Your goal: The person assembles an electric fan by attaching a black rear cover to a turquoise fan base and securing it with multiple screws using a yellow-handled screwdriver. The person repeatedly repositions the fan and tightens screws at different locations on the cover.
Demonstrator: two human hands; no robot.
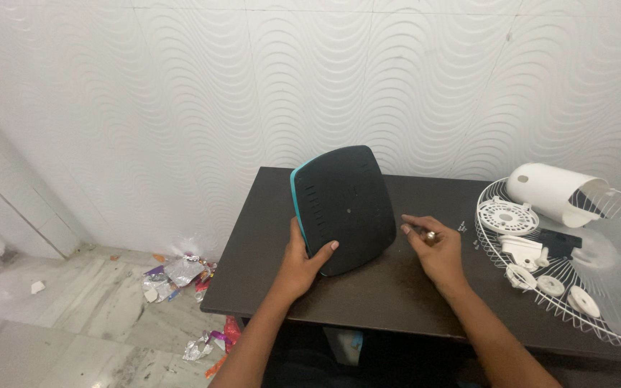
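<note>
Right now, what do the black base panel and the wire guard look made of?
The panel, held upright by the left hand, looks like matte black moulded plastic with a teal rim and slotted vents. The guard looks like white-coated metal wire: thin, evenly spaced spokes, though coating versus plain plastic is unclear.

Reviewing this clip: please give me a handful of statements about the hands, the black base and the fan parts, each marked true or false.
1. The left hand grips the black base with a teal edge, held tilted up on the dark table. True.
2. The right hand lies on top of the black base. False: it rests on the table beside it, apart from it, holding something small I cannot make out.
3. A white wire fan guard at the right holds white plastic parts. True.
4. The floor at the left is bare. False: crumpled foil wrappers lie there.
5. The white motor housing stands on the floor. False: it lies in the guard.
</note>
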